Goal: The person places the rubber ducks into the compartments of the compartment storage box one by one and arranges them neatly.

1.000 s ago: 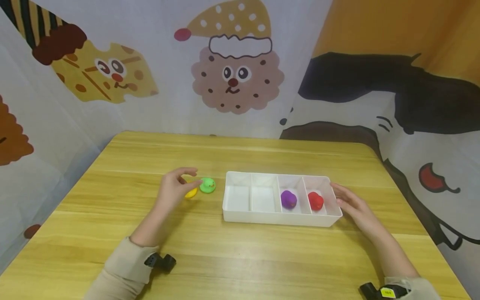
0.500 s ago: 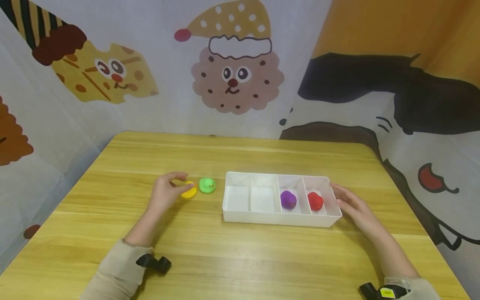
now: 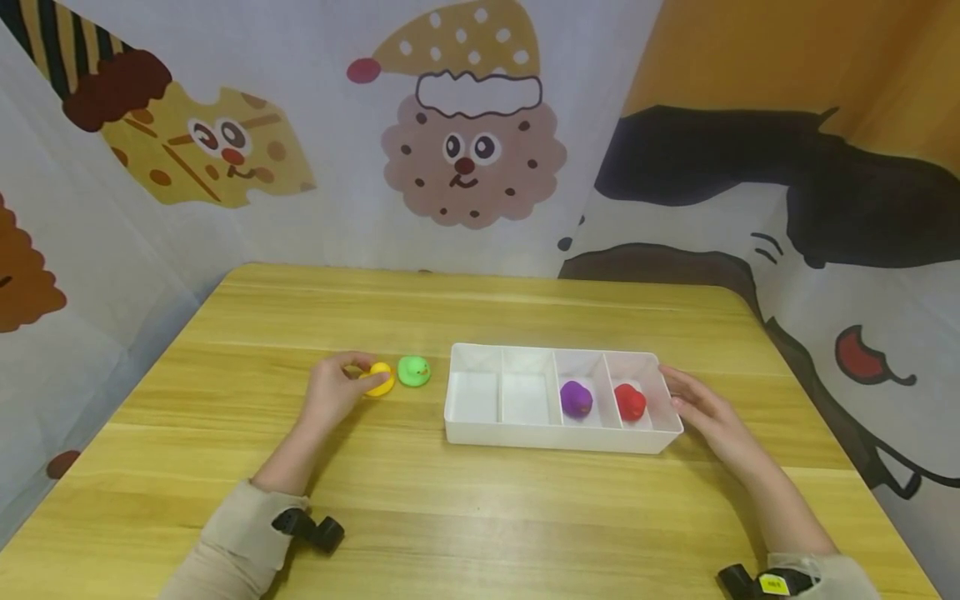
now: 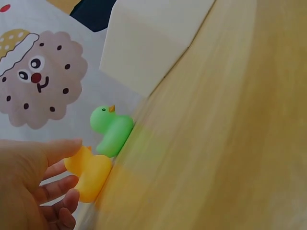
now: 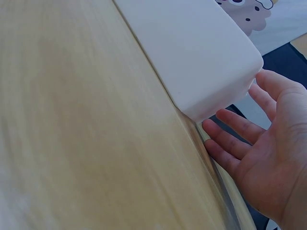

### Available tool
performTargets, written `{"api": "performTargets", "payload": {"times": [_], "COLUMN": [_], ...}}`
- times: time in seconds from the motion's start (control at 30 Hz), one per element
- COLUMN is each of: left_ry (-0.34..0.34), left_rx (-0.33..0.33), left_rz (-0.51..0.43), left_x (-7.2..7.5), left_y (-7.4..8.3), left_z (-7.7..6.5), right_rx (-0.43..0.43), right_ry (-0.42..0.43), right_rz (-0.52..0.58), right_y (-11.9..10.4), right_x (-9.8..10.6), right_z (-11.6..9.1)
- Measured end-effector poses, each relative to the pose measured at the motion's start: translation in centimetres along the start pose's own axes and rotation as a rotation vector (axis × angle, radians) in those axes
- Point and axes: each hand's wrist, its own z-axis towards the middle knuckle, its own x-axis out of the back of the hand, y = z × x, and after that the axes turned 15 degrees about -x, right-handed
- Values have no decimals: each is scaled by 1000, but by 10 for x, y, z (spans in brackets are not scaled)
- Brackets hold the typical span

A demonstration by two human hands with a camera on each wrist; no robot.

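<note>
My left hand [image 3: 333,390] is at a yellow rubber duck [image 4: 93,177], thumb on the near side of its head and fingers curled behind it. The duck sits on the table. Just right of it stands a green rubber duck [image 3: 414,372] with an orange beak, untouched. My right hand [image 3: 705,412] rests its fingertips against the right end of a white divided box [image 3: 562,437], fingers loosely extended. Inside the box, a purple rounded toy [image 3: 576,400] lies in the third compartment from the left and a red one [image 3: 631,403] in the rightmost. The two left compartments hold nothing.
The wooden table [image 3: 480,517] spans the lower view, its far edge meeting a cartoon-printed cloth [image 3: 300,233]. A black wrist camera [image 3: 309,530] is strapped on the left sleeve, and another [image 3: 765,582] on the right.
My left hand has drawn back left from above the ducks, then lowered and brought thumb and fingers in around the yellow duck. The right hand and box have stayed put.
</note>
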Motion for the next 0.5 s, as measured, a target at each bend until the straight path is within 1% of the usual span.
{"api": "performTargets", "payload": {"times": [0.17, 0.3, 0.5], "left_ry": [12, 14, 22], "left_rx": [1, -8, -14], "left_rz": [8, 15, 8], "left_x": [-1, -2, -2], "left_y": [0, 1, 3], "left_z": [-1, -1, -1], "right_rx": [2, 17, 23], "right_ry": [0, -3, -4], "right_rz": [1, 22, 33], "right_y": [2, 3, 4], "right_x": [0, 0, 0], "right_z": [1, 2, 2]}}
